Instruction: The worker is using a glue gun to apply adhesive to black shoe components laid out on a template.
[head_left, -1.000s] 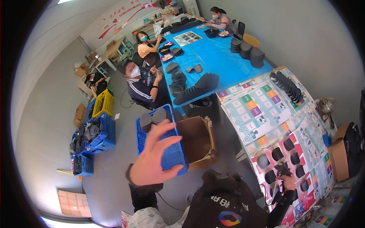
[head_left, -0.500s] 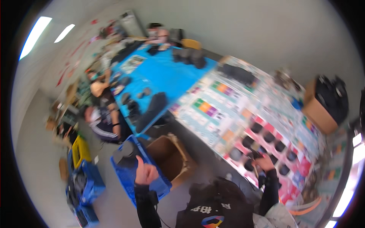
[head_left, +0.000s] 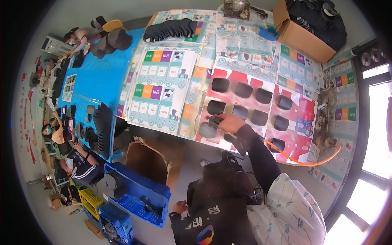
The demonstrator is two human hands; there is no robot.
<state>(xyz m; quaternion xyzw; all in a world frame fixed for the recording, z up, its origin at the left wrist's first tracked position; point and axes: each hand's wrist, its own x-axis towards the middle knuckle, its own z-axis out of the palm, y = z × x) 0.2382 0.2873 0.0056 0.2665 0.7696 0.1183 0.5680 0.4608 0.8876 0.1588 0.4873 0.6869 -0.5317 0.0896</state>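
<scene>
My right hand [head_left: 231,123] is closed around a small spray gun [head_left: 215,119], held over the near left part of a pink and red sheet [head_left: 254,77]. An orange hose [head_left: 292,161] curves away past my right forearm. Several dark rounded pads [head_left: 243,90] lie spaced apart in rows on the sheet. One greyer pad [head_left: 208,130] sits just below the spray gun's nozzle. My left hand [head_left: 179,207] hangs low beside my dark apron, near the blue crate [head_left: 157,212]. Its fingers are loosely apart and nothing shows in them; the apron partly covers them.
A row of overlapping black pads [head_left: 171,30] lies at the table's far side. A cardboard box [head_left: 304,38] of black pieces stands far right. An open carton [head_left: 147,157] stands beside the crate. Co-workers [head_left: 79,161] sit at the blue table [head_left: 92,77] on the left.
The view has swung toward the right-hand table and sharpened. My left hand has dropped from above the blue crate to beside my body. My right hand stays over the pink sheet.
</scene>
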